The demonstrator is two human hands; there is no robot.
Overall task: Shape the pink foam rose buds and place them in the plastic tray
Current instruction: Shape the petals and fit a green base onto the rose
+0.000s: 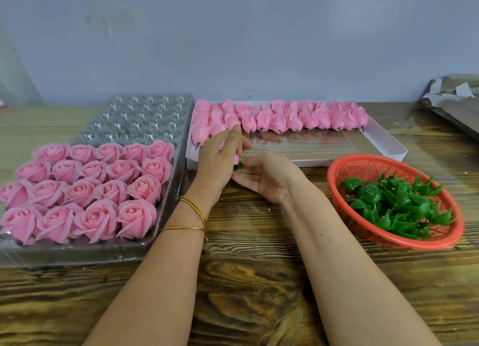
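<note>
My left hand (pixel 220 156) grips a pink foam rose bud (pixel 236 159); the hand hides most of it. A green calyx (pixel 238 165) sits at the bud's base, and my right hand (pixel 264 175), palm turned up, pinches it between thumb and fingertips. Both hands meet just in front of the white box (pixel 388 144), which holds a row of several closed pink buds (pixel 285 117). The clear plastic tray (pixel 77 253) lies at the left, its near rows filled with several opened pink roses (pixel 88 187) and its far cells (pixel 145 117) bare.
A red plastic basket (pixel 440 242) with several green calyxes (pixel 396 203) stands at the right on the wooden table (pixel 259 281). Cardboard and torn paper (pixel 453 94) lie at the far right against the grey wall.
</note>
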